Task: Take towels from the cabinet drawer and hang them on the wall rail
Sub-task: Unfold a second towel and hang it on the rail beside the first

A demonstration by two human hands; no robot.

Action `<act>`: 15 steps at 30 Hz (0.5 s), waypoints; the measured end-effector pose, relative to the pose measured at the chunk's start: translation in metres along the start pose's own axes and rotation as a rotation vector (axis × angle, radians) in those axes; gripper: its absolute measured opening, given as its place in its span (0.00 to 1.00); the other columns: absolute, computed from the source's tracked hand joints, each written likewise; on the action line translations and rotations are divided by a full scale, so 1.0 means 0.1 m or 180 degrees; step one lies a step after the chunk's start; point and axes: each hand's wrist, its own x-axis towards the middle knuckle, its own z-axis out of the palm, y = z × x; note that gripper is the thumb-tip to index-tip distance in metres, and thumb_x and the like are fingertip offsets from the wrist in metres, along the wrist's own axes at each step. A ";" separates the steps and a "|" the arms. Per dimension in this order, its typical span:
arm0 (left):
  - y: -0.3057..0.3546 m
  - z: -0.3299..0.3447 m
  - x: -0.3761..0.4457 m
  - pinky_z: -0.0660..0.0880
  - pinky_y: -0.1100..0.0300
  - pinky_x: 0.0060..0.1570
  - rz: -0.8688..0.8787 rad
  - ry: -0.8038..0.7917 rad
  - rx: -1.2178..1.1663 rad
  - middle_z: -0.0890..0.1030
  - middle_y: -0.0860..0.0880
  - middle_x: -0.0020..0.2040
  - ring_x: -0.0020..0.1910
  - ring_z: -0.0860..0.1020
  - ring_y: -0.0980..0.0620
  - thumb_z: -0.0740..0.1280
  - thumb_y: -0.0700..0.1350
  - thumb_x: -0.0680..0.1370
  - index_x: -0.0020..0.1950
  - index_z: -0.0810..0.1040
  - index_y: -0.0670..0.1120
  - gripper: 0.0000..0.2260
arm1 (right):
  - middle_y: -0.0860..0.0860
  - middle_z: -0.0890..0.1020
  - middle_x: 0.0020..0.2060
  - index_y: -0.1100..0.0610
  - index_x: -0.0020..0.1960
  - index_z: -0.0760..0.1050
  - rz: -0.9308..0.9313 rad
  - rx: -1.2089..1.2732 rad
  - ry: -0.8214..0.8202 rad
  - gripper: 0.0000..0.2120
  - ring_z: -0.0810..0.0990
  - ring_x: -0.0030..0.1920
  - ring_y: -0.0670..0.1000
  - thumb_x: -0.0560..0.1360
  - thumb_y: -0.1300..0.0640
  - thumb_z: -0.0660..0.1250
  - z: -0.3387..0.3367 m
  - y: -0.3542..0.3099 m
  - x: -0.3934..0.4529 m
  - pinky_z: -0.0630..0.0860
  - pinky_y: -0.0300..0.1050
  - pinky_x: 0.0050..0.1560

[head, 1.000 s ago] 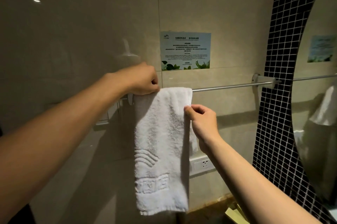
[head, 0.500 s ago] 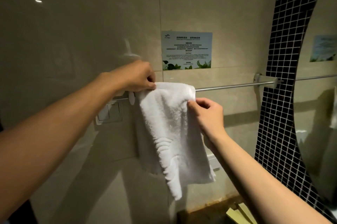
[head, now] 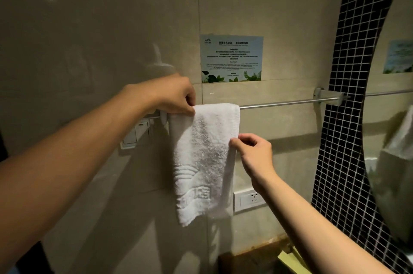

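Beige wall tiles (head: 100, 28) back one white towel (head: 204, 159), which is draped over the left end of the single metal rail (head: 279, 103) and hangs down the wall with an embossed pattern near its lower edge. Two bare hands are on it: the left hand (head: 176, 95) has its grip pinched on the towel's top left corner right at the rail, and the right hand (head: 253, 151) has its grip pinched on the towel's right edge, partway down. One rail bracket (head: 327, 97) shows at the right end; the left end's mount is mostly hidden behind the left hand. Above the rail, one printed notice (head: 231, 58) with green leaves along its bottom is stuck to the wall. Below the left forearm sits one light switch plate (head: 136, 133), and just beside the towel's lower right corner is one white power socket (head: 249, 199). A band of black mosaic tile (head: 348, 117) runs down the right side, bordering one curved mirror (head: 393, 139).
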 end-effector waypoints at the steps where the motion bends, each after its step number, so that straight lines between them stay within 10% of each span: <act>1: 0.02 0.00 0.00 0.78 0.56 0.44 0.0027 0.0049 0.0030 0.85 0.55 0.43 0.43 0.81 0.54 0.72 0.49 0.73 0.48 0.86 0.49 0.07 | 0.48 0.86 0.39 0.57 0.45 0.85 -0.0015 -0.0040 0.0036 0.04 0.81 0.39 0.43 0.71 0.61 0.75 -0.01 -0.01 0.00 0.75 0.31 0.41; 15: 1.30 0.66 0.37 0.70 0.49 0.66 0.1574 0.0242 -0.0267 0.74 0.46 0.70 0.68 0.72 0.44 0.66 0.55 0.78 0.72 0.71 0.49 0.24 | 0.51 0.78 0.67 0.52 0.71 0.73 -0.0030 -0.3603 -0.0060 0.26 0.77 0.65 0.53 0.75 0.46 0.68 -0.94 -0.30 -0.65 0.73 0.51 0.65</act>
